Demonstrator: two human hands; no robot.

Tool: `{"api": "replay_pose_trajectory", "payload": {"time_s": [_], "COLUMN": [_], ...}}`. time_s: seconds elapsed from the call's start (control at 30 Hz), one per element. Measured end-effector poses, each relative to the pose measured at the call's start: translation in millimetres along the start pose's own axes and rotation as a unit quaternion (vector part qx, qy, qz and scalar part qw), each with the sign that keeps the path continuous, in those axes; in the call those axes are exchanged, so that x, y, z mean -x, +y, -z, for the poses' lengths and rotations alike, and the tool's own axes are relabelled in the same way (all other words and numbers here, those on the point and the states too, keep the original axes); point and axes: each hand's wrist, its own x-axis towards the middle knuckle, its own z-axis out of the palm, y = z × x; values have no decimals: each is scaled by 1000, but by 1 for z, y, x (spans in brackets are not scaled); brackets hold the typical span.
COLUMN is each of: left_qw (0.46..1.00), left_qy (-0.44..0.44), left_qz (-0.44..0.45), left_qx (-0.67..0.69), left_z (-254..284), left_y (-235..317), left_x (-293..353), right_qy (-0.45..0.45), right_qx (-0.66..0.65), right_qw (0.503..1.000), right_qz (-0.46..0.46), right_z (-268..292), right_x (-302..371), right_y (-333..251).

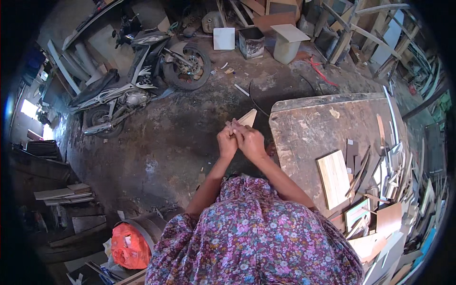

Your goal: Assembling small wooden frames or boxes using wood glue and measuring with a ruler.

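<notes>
Small wood piece [248, 117]: thin, pale, roughly triangular offcut, held up in front of the chest, over the floor just left of the counter's edge. It pokes up and to the right out of the hands.

Left hand [226, 141] and right hand [249, 141]: pressed side by side, touching, both clamped on the lower end of the wood piece. Fingers curled over it; exact finger placement too small to tell. Forearms come up from a purple floral garment at the bottom of the view.

Counter [308, 128]: worn, stained board top, directly right of the hands. Near end is bare; far right is covered in wood strips and offcuts. A pale plank panel [334, 178] lies flat on it, near the right forearm. A small frame [357, 213] sits just below that, among the scraps.

Floor [166, 152]: dark, stained concrete under and left of the hands.

Further out: motorbike [137, 76] parked upper left, well apart from the hands. White stool [288, 42] and a dark square bucket [251, 42] at the top. Orange bag [129, 244] in a round bin, lower left. Stacked boards [64, 194] at the left edge.
</notes>
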Motion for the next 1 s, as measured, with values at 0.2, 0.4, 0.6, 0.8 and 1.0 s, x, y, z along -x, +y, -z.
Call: {"api": "replay_pose_trajectory", "payload": {"time_s": [0.2,0.4,0.6,0.8,1.0], "left_qw": [987,997,986,999,989], "left_qy": [61,26,65,31,33], "left_qz": [-82,-18,-54,-38,-43], "left_qx": [125,78,144,-5,138], "left_z": [-11,-1,-9,-1,-9], "left_y": [8,-9,15,-9,8], "left_x": [2,1,4,-1,5], "right_qy": [51,-79,47,-89,-14], "right_qx": [65,47,81,25,56], "right_qw": [996,992,995,992,993], "right_qz": [-28,-85,-40,-91,-106], "right_z": [5,2,9,8,21], "right_x": [-17,-8,-21,-7,-20], "right_y": [32,-21,34,-16,8]}}
